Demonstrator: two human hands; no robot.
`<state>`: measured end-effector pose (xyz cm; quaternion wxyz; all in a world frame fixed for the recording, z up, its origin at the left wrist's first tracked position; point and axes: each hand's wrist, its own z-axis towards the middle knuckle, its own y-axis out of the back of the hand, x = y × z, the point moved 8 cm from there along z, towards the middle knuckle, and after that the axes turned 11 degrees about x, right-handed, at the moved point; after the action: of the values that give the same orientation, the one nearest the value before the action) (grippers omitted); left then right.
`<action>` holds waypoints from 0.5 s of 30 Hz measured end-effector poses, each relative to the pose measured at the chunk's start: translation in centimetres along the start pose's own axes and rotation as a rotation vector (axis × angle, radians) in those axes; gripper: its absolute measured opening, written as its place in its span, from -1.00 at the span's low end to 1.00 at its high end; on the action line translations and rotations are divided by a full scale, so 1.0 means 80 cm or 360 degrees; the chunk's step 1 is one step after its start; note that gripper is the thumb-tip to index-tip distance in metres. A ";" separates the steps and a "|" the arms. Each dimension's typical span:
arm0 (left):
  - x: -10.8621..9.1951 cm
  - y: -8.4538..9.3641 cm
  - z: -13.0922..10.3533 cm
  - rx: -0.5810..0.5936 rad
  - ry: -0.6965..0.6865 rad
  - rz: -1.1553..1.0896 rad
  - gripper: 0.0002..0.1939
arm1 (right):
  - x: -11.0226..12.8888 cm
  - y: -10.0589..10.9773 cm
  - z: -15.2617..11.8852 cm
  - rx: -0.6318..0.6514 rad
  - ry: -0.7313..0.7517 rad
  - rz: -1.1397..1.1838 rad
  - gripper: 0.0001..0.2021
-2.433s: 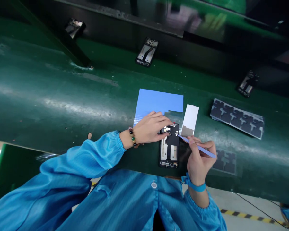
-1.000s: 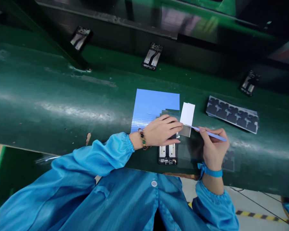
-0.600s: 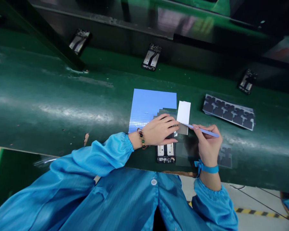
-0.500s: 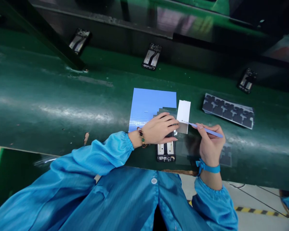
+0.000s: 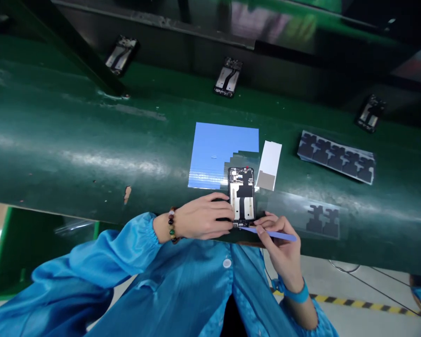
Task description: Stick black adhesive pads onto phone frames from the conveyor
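An opened phone frame [image 5: 241,196] lies near the bench's front edge, its inner parts facing up. My left hand [image 5: 206,217] rests against its left side, fingers wrapped at the lower left edge. My right hand [image 5: 279,238] pinches blue tweezers [image 5: 280,235], whose tip is at the phone's bottom edge; the fingertips are beside its lower right corner. Behind the phone lies a blue sheet [image 5: 217,145], partly overlapped by a clear film. A white card [image 5: 269,161] with a grey-brown end sits to the phone's upper right.
A stack of dark sticker sheets [image 5: 337,157] lies at the right, with a clear sheet bearing dark stickers [image 5: 323,221] nearer me. More phone frames [image 5: 228,77] lie along the back. A slanted dark post [image 5: 80,51] meets the bench at the left. A green bin [image 5: 31,257] is below left.
Both hands have moved toward me, the left also leftward, uncovering the phone's upper part. The tweezers have left the white card for the phone's bottom edge. The phone now lies slightly nearer me.
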<state>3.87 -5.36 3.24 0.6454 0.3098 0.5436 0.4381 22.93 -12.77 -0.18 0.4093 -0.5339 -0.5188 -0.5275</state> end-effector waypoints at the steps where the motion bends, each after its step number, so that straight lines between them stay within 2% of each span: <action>1: -0.001 -0.001 0.000 0.0007 0.0007 0.0015 -0.86 | 0.000 0.001 0.001 -0.0006 -0.0003 -0.0003 -0.72; 12: -0.006 -0.001 0.005 0.0011 0.0073 0.0101 -0.88 | 0.006 -0.003 -0.001 0.0044 0.0024 -0.0029 -0.74; 15: -0.005 0.000 0.003 0.0018 0.0120 0.0085 -0.85 | 0.010 0.013 0.005 -0.0079 0.0104 0.0033 -0.75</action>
<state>4.11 -5.72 3.47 0.6107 0.3111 0.5616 0.4636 23.94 -12.44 0.69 0.4182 -0.5316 -0.4864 -0.5531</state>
